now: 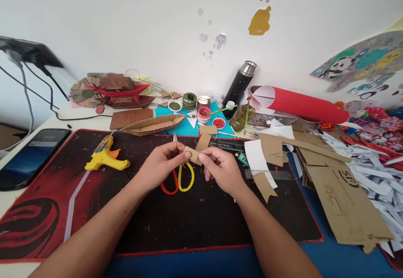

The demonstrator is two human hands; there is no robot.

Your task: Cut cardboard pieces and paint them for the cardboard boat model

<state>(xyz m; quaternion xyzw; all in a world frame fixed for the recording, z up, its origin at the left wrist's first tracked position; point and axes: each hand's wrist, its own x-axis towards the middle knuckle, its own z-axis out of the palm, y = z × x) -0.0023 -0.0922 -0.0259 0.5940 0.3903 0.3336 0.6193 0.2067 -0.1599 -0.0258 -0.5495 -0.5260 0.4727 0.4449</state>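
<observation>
A small piece of cardboard (192, 155) is pinched between my two hands above the dark mat. My left hand (166, 160) grips its left end, thumb on top. At the right end, my right hand (220, 165) holds it between thumb and fingers. Just below lie scissors (186, 178) with one red and one yellow handle, their blades partly hidden behind my left hand. Beyond the held piece is another cardboard strip (204, 141). A cardboard boat hull (154, 125) rests at the mat's far edge.
A yellow glue gun (107, 156) and a phone (34, 154) lie left. Paint jars (189, 101), a black thermos (239, 84) and painted boats (118, 89) stand at the back. Cardboard sheets (349, 202), a clear ruler (270, 175) and white paper strips (374, 164) are right.
</observation>
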